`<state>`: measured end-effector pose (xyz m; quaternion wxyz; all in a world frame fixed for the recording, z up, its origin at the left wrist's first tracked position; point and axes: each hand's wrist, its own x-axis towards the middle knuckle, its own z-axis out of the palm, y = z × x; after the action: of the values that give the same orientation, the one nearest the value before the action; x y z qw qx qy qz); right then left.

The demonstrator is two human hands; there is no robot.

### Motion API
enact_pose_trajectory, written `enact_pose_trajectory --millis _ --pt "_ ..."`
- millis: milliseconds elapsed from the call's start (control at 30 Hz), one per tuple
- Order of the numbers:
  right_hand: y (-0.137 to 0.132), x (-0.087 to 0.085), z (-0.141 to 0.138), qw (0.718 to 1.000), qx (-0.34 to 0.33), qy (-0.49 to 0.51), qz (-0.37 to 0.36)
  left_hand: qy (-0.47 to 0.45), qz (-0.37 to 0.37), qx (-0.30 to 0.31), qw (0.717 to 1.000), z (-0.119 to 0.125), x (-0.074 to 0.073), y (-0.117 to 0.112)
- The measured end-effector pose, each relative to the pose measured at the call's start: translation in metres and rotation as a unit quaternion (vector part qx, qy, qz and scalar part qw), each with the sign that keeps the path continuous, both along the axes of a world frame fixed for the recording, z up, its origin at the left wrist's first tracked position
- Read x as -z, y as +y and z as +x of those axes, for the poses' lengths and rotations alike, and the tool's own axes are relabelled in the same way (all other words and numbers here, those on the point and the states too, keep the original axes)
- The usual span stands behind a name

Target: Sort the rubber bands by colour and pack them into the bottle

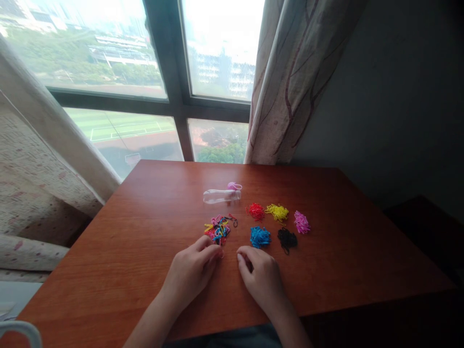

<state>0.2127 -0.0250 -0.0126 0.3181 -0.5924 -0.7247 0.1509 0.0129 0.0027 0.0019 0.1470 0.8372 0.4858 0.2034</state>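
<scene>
My left hand [194, 266] is closed in a pinch at the near edge of a mixed pile of small coloured rubber bands [219, 228]. A pale pink rubber band [222, 253] shows at its fingertips. Just to the right, my right hand [259, 270] has its thumb and curled fingers together; whether anything sits between them is hidden. Beyond it lie single-colour piles: blue bands [260, 237], red bands [255, 211], yellow bands [277, 212], black bands [287, 239] and pink bands [302, 222].
A clear plastic bottle [221, 196] lies on its side behind the piles, with a pink looped cap [234, 186] by it. The brown wooden table [145, 232] reaches to a window flanked by curtains [282, 82]. A white curved object [21, 331] is at the lower left.
</scene>
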Motion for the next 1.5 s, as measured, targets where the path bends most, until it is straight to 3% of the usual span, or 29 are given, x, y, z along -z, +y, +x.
enact_pose_trajectory --millis 367,800,1500 --pt "0.0 0.0 0.0 1.0 -0.002 0.009 -0.012 0.049 0.036 -0.057 0.996 0.005 0.003 0.002" --pt "-0.003 -0.001 -0.001 1.0 -0.003 0.008 -0.014 0.085 0.05 -0.053 0.994 0.014 0.004 0.004" --pt "0.0 0.002 0.001 0.999 -0.007 0.028 -0.032 0.066 0.103 -0.038 0.992 0.01 0.01 0.003"
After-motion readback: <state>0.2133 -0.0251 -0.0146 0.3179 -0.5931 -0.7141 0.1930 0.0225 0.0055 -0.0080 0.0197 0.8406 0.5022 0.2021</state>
